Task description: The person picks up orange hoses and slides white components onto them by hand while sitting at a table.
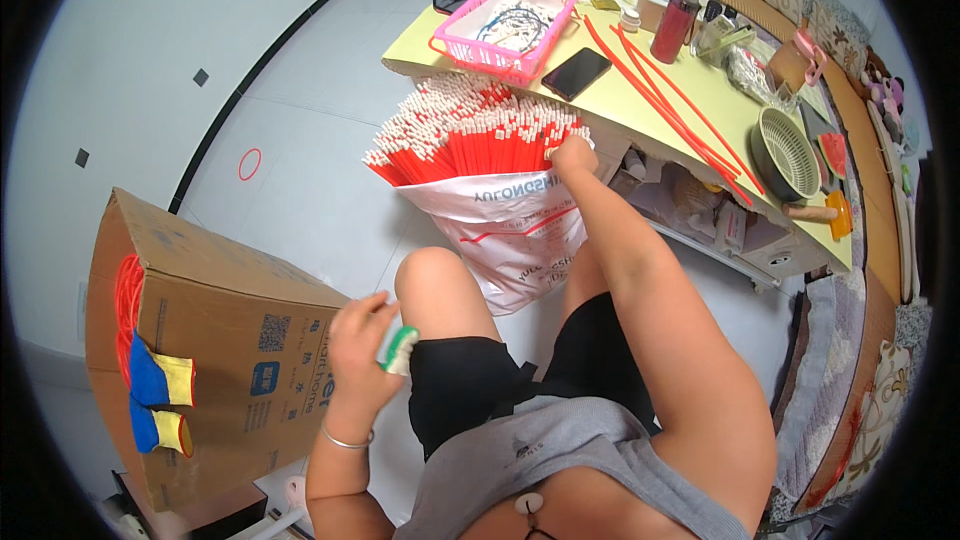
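Observation:
In front of my knees a white woven sack with printing stands on the floor, packed with thin red tubes that have white tips. My right hand is curled at the tube tips on the right edge of the bundle; its fingertips are partly hidden. Beside my bent knee my left hand is raised and blurred, fingers partly bent. A green-and-white item sits at its thumb side; whether it is held or worn is unclear.
A cardboard box on the left holds red cord, with blue-and-yellow gloves over its edge. On the table are a pink basket, a phone, red tubing, a flask, a colander and a mallet.

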Demonstrator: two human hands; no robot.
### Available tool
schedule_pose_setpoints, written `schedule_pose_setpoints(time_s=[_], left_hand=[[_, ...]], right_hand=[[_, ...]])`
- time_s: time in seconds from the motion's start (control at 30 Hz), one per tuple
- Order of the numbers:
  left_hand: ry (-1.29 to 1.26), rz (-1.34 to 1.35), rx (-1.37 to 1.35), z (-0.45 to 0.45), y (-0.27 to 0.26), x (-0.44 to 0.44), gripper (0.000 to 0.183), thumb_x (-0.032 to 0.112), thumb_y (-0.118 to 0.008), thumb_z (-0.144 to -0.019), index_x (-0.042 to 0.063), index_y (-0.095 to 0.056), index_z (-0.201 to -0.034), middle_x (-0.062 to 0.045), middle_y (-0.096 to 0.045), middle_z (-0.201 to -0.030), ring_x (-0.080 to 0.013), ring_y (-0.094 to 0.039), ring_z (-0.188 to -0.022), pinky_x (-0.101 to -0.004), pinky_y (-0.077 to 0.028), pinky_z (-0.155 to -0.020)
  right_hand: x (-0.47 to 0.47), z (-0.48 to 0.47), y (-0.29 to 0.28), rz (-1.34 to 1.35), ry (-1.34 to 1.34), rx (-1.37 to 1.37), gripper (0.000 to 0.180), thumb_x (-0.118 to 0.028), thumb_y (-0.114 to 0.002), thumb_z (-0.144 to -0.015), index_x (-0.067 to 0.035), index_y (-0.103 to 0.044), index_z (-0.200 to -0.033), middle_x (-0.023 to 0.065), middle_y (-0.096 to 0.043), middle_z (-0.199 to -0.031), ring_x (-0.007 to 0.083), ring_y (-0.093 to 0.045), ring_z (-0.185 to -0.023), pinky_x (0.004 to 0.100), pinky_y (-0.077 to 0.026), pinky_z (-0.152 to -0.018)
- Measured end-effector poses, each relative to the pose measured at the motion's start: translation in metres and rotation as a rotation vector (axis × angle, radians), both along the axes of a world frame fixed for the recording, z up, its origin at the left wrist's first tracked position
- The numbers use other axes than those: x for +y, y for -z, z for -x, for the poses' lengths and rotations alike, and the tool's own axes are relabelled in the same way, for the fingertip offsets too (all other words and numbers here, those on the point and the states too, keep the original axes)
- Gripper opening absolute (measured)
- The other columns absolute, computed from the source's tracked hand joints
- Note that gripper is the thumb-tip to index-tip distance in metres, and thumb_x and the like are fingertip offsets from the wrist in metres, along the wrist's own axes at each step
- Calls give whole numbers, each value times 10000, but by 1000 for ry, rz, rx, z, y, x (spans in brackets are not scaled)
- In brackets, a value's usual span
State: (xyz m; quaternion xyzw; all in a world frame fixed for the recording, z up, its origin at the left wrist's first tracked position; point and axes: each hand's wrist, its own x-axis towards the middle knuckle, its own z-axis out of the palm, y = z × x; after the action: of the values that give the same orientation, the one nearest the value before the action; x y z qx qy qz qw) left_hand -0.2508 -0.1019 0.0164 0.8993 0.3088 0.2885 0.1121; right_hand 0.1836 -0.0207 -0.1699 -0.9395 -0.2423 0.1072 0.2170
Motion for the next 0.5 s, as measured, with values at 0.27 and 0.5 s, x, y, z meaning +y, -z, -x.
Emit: schedule_pose_setpoints(time_s=[0.27, 0.5], left_hand=[[44, 141, -109, 4, 33, -9, 290, 39, -694, -685, 26, -669, -973, -132, -652, -996, -300, -628, -886, -362, -492, -781], [174, 444, -303, -31, 43, -17, 258, -5, -692, -692, -2, -671, -948, -143, -661, -926, -265, -653, -824, -303, -512, -719]], right_hand=[[-7, -15, -10, -698, -58, -58, 221, -198, -673, -727, -88, -682, -918, 165, -676, -903, 301, -658, -834, 379, -505, -727], [-50, 7, -268, -1712, -522, 603, 259, -177, -451, -962, 5, -576, -1097, 39, -572, -756, 104, -496, -621, 222, -413, -565]])
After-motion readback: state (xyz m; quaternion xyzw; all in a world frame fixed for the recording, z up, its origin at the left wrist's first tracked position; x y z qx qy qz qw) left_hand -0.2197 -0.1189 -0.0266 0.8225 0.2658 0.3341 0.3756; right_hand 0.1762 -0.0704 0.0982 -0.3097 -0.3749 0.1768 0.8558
